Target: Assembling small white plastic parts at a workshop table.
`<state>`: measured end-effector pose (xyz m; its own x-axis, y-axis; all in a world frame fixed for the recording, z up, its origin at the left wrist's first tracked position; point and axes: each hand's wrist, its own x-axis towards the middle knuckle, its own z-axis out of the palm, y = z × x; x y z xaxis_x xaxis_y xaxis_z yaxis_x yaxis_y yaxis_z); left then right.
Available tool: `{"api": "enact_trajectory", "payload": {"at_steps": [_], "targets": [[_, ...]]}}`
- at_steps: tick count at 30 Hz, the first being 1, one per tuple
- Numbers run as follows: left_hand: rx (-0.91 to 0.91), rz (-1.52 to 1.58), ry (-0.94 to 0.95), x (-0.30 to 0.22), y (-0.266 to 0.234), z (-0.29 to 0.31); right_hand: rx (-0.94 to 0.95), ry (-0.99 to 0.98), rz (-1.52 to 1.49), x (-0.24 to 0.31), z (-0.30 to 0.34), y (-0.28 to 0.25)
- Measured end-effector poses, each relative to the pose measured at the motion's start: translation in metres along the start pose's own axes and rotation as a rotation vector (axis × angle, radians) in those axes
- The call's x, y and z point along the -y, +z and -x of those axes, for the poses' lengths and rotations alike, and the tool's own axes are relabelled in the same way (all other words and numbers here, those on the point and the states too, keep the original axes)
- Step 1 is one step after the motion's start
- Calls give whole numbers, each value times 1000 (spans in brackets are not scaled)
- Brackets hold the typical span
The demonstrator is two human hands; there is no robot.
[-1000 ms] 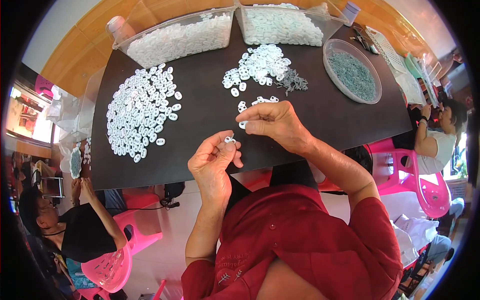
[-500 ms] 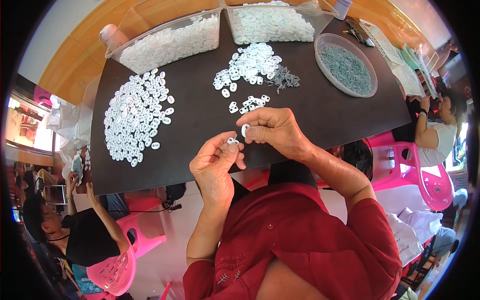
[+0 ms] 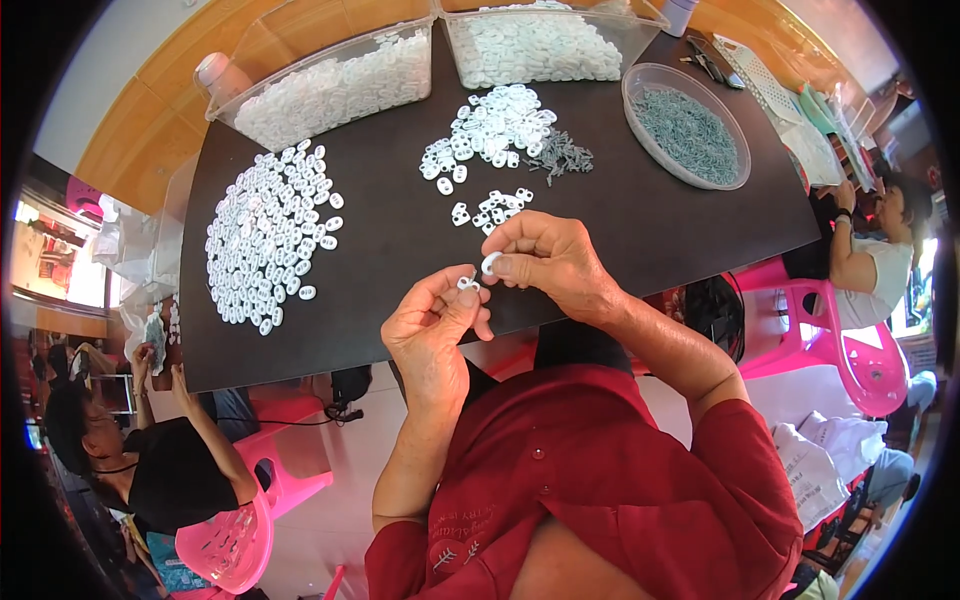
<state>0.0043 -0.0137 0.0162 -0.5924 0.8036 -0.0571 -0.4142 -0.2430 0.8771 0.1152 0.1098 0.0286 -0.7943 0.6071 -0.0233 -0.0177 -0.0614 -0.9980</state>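
My left hand [image 3: 430, 335] pinches a small white plastic piece with holes [image 3: 467, 284] between thumb and fingertips, over the table's near edge. Close above it, my right hand [image 3: 560, 268] grips a white oval plastic piece [image 3: 489, 263] between thumb and index finger. The two pieces are near each other; whether they touch is hard to tell. Just beyond my right hand lies a little cluster of white notched pieces [image 3: 500, 206]. Farther back are a heap of white pieces [image 3: 500, 120] and a small pile of thin grey pins [image 3: 562, 155].
A large spread of white oval pieces [image 3: 265, 240] covers the table's left side. Two clear bins [image 3: 432, 75] of white parts line the back. A round tub [image 3: 745, 165] of grey-green pins stands right. People sit on pink chairs [image 3: 240, 540] at both sides.
The white oval piece in my right hand has tilted, and my right index finger has shifted slightly to the right. My left hand stays almost still with its piece.
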Motion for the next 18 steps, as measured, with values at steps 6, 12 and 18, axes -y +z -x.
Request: {"api": "enact_trajectory", "payload": {"at_steps": [6, 12, 18], "targets": [[16, -2, -8, 2, -1, 1, -116, -11, -122, -7, 2, 13], [7, 12, -16, 4, -1, 0, -175, -23, -134, -11, 6, 22], [-30, 33, 11, 6, 0, -2, -164, -107, -163, -14, 8, 26]]}}
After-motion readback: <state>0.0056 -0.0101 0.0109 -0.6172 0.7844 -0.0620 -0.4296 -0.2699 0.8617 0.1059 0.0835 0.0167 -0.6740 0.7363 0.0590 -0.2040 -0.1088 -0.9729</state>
